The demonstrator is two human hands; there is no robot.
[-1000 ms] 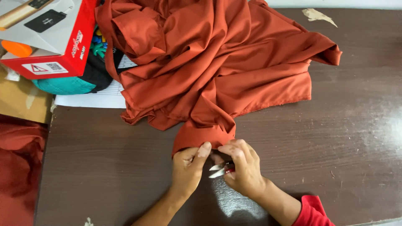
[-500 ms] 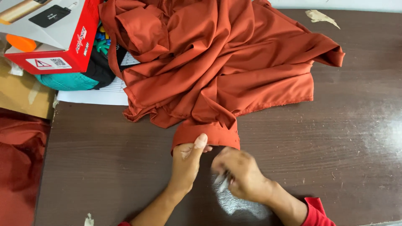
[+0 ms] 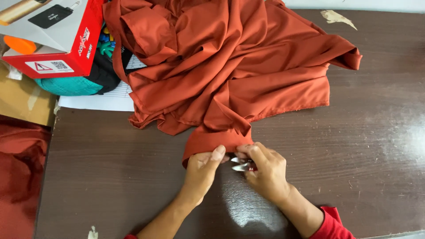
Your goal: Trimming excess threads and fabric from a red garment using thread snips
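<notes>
light: bright, even, seemingly from overhead | glare: 2 white sheens on the dark wooden table (image 3: 380,177), 1 below the hands, 1 at the right edge | shadows: soft, short, under the rust-orange cloth (image 3: 230,71) folds | focus: sharp centre, slight softness toward corners | blur: none evident

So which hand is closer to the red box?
Left. The left hand pinches the orange cloth's hem, on the red box's side; the right hand, holding small snips, is farther away.
</notes>
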